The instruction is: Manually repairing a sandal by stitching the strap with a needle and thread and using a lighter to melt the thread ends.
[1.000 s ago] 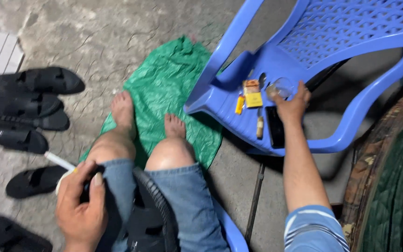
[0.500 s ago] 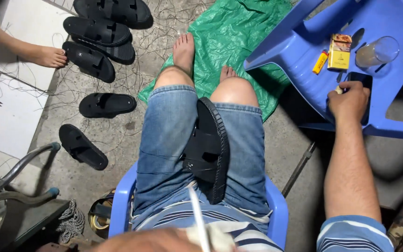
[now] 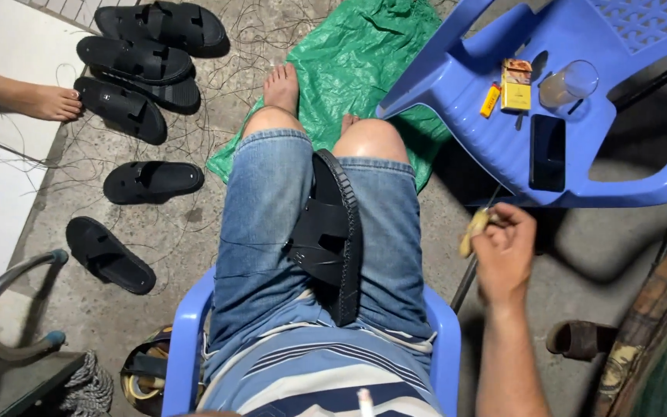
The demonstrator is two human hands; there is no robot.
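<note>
A yellow rectangular pack (image 3: 516, 86), probably cigarettes, lies near a dark-screened phone (image 3: 547, 152) on the blue chair (image 3: 465, 85).

Your right hand (image 3: 506, 251) has open floor beneath it; ahead, the blue chair (image 3: 472, 85) with phone (image 3: 547, 152), glass (image 3: 569, 83) and pack (image 3: 516, 86) blocks passage.

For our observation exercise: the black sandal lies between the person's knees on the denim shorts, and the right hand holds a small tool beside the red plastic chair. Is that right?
Not quite. The head view shows the chair is blue, not red. The rest stands: the black sandal lies between the knees on the denim shorts, and the right hand holds a small tool.
</note>
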